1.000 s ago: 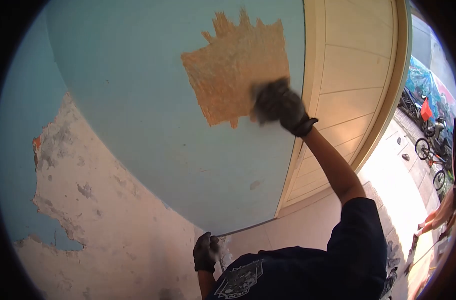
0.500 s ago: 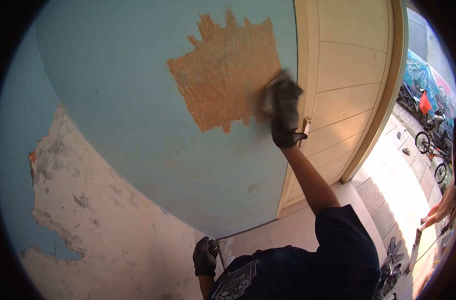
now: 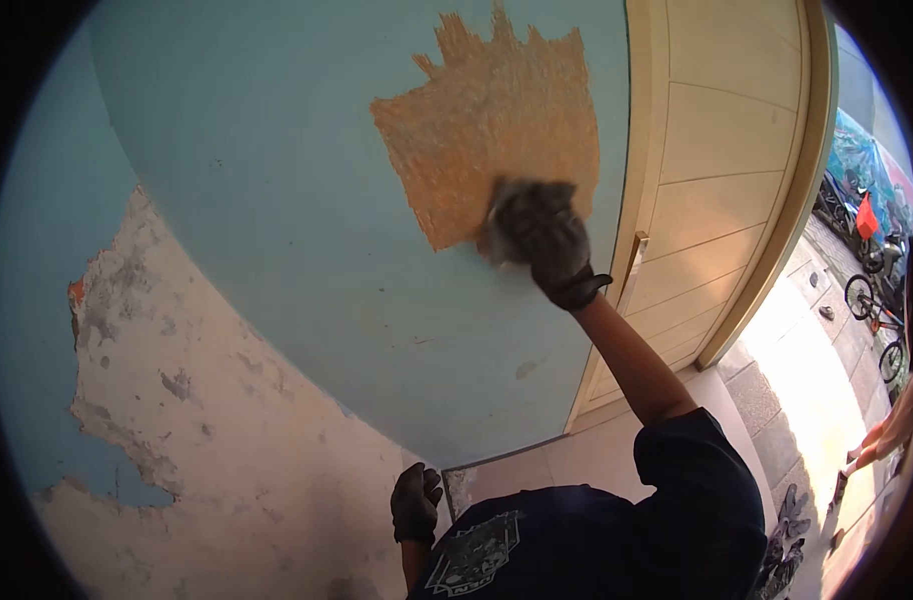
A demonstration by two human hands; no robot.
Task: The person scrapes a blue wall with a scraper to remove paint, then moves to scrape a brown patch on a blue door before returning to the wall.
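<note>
My right hand (image 3: 542, 235), in a dark glove, presses against the blue wall (image 3: 347, 300) at the lower edge of a rough orange-brown patch (image 3: 507, 110). Its fingers are closed over a flat greyish pad (image 3: 494, 232), mostly hidden under the glove and smeared by motion. The patch has jagged strokes along its top. Low down, close to the inner corner of the walls, my left hand (image 3: 415, 503) hangs in a dark glove with its fingers curled in. Nothing shows in its grip.
A cream panelled door (image 3: 717, 180) with a metal handle (image 3: 634, 258) stands right of the patch. Peeling plaster (image 3: 217, 400) covers the left wall. Outside are a bicycle (image 3: 872, 315), a person's legs (image 3: 872, 445) and dark gloves (image 3: 787, 530) on the ground.
My right hand has moved left and slightly down across the patch with the pad, away from the door side. The whole view has shifted slightly. My left hand stays low.
</note>
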